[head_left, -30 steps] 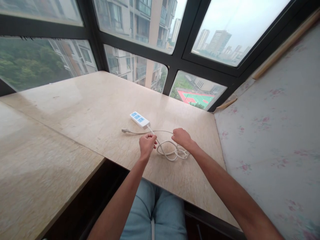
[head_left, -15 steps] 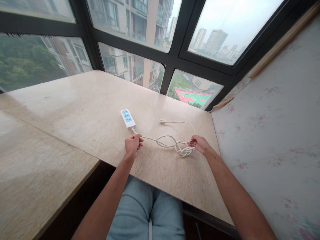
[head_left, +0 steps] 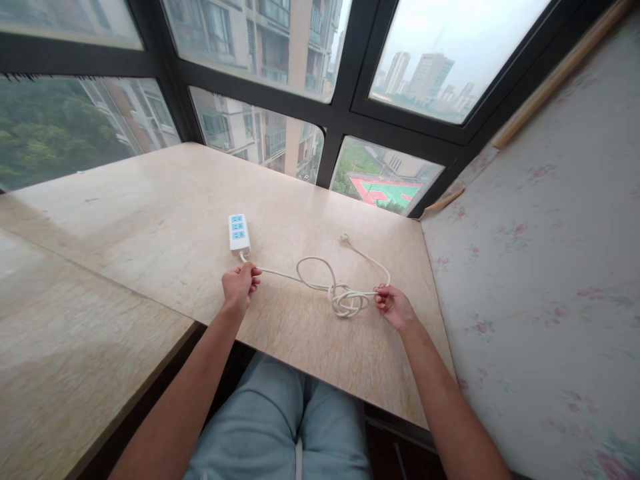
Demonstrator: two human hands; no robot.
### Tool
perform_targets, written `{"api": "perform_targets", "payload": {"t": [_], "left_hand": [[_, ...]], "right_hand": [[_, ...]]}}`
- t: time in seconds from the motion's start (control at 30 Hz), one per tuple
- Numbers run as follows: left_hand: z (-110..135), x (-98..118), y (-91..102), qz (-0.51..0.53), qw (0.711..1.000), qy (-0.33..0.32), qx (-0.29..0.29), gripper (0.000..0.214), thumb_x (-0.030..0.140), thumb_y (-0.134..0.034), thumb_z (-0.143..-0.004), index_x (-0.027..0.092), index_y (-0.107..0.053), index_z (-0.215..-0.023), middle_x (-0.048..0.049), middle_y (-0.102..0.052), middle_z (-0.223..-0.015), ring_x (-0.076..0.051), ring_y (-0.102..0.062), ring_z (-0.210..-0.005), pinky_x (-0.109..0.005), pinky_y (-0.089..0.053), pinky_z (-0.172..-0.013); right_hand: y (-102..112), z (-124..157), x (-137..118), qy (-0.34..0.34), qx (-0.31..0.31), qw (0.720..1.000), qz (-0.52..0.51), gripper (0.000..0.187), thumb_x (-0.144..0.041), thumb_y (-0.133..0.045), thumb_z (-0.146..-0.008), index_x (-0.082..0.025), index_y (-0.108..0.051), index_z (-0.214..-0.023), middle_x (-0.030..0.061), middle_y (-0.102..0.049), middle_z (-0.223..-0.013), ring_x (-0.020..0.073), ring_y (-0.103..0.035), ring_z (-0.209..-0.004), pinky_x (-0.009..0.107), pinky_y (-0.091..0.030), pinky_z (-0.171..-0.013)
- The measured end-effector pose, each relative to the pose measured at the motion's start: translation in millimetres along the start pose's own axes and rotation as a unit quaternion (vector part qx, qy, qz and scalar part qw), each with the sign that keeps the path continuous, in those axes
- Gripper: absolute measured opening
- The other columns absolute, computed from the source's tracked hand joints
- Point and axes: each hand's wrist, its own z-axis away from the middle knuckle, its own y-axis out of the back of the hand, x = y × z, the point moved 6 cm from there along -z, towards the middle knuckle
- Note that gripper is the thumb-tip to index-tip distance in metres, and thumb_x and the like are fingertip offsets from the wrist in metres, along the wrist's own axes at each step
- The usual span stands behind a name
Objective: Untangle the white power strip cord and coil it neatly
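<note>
A white power strip [head_left: 239, 233] with blue sockets lies on the beige marble sill [head_left: 165, 220]. Its white cord [head_left: 320, 277] runs right across the sill, forms a loop and a loose tangle [head_left: 345, 302], then curves back to the plug [head_left: 345, 238]. My left hand [head_left: 240, 285] is closed on the cord just below the strip. My right hand [head_left: 395, 305] pinches the cord at the right of the tangle. The cord stretches between both hands.
Dark-framed windows [head_left: 345, 107] wrap the sill's far side, with buildings outside. A floral padded panel [head_left: 540, 267] rises at the right. A second marble slab [head_left: 65, 360] lies at the left. My legs in light jeans [head_left: 280, 427] are under the sill's near edge.
My hands have moved apart, drawing the cord out sideways. The power strip has swung left and turned upright in view. The plug has gone from left of the hands to the far right.
</note>
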Motion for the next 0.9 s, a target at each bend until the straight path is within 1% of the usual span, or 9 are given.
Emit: {"api": "perform_targets", "payload": {"t": [0.13,0.23,0.4,0.47,0.6,0.67,0.77,0.83,0.9], "left_hand": [[-12,8,10.7,0.003,1.000,-0.008,0.007,0.011,0.021,-0.056,-0.061,0.011,-0.053,-0.065,-0.0031,-0.058,-0.059,-0.007,-0.044,-0.041,-0.017,-0.022,-0.032],[-23,17,21.1,0.008,1.000,-0.008,0.028,0.009,0.018,-0.056,-0.061,0.011,-0.052,-0.064,-0.0031,-0.058,-0.060,-0.006,-0.044,-0.041,-0.016,-0.022,-0.032],[-44,34,39.3,0.003,0.998,0.007,0.064,0.006,0.011,-0.056,-0.060,0.010,-0.050,-0.062,-0.0040,-0.059,-0.062,-0.005,-0.044,-0.042,-0.015,-0.023,-0.032],[-51,40,44.6,-0.018,0.997,0.017,0.073,0.006,0.009,-0.055,-0.061,0.010,-0.050,-0.063,-0.0046,-0.059,-0.063,-0.005,-0.045,-0.043,-0.015,-0.026,-0.033],[-57,41,47.1,-0.079,0.995,0.040,0.052,0.006,0.008,-0.056,-0.066,0.010,-0.051,-0.068,-0.0052,-0.059,-0.065,-0.007,-0.049,-0.045,-0.015,-0.031,-0.036],[-57,39,46.6,-0.098,0.994,0.033,0.037,0.010,0.009,-0.058,-0.067,0.010,-0.051,-0.074,-0.0052,-0.060,-0.066,-0.009,-0.052,-0.046,-0.017,-0.032,-0.036],[-53,35,49.4,-0.151,0.987,-0.025,0.044,0.029,0.012,-0.061,-0.067,0.013,-0.048,-0.093,-0.0026,-0.059,-0.068,-0.011,-0.053,-0.045,-0.018,-0.032,-0.037],[-44,35,50.0,-0.201,0.973,-0.098,0.051,0.040,0.016,-0.061,-0.069,0.015,-0.043,-0.105,-0.0005,-0.059,-0.071,-0.011,-0.052,-0.045,-0.020,-0.035,-0.040],[-28,37,45.0,-0.252,0.949,-0.186,0.039,0.043,0.021,-0.060,-0.072,0.016,-0.042,-0.111,0.0003,-0.059,-0.073,-0.012,-0.054,-0.049,-0.023,-0.041,-0.047]], "right_hand": [[4,3,-1,0.035,-0.039,0.998,-0.021,0.027,-0.013,-0.057,-0.054,-0.012,-0.036,-0.073,-0.0032,-0.049,-0.066,0.0001,-0.038,-0.046,0.011,-0.027,-0.038],[9,4,-3,0.063,-0.063,0.995,-0.038,0.028,-0.014,-0.057,-0.054,-0.012,-0.036,-0.071,-0.0029,-0.048,-0.066,-0.0002,-0.036,-0.046,0.012,-0.028,-0.039],[16,6,1,0.058,-0.044,0.994,-0.086,0.027,-0.011,-0.060,-0.056,-0.012,-0.042,-0.076,-0.0025,-0.052,-0.071,0.0010,-0.041,-0.051,0.012,-0.031,-0.043],[17,8,2,0.058,-0.031,0.991,-0.119,0.026,-0.010,-0.059,-0.058,-0.012,-0.044,-0.079,-0.0023,-0.053,-0.073,0.0013,-0.043,-0.053,0.012,-0.032,-0.045],[24,13,4,0.063,0.001,0.979,-0.195,0.025,-0.011,-0.058,-0.062,-0.013,-0.047,-0.085,-0.0021,-0.055,-0.076,0.0020,-0.046,-0.057,0.013,-0.036,-0.048],[27,16,7,0.059,0.013,0.975,-0.213,0.026,-0.011,-0.059,-0.063,-0.013,-0.049,-0.087,-0.0024,-0.055,-0.077,0.0024,-0.048,-0.058,0.013,-0.038,-0.048],[32,21,11,0.057,0.024,0.975,-0.212,0.027,-0.011,-0.062,-0.063,-0.013,-0.051,-0.088,-0.0020,-0.056,-0.077,0.0032,-0.051,-0.061,0.013,-0.040,-0.049],[36,25,15,0.064,0.027,0.977,-0.203,0.029,-0.012,-0.065,-0.062,-0.013,-0.052,-0.088,-0.0013,-0.057,-0.078,0.0038,-0.053,-0.063,0.013,-0.043,-0.051],[40,29,17,0.076,0.029,0.979,-0.188,0.034,-0.013,-0.069,-0.059,-0.012,-0.053,-0.088,-0.0003,-0.059,-0.081,0.0046,-0.055,-0.066,0.013,-0.046,-0.054]]}}
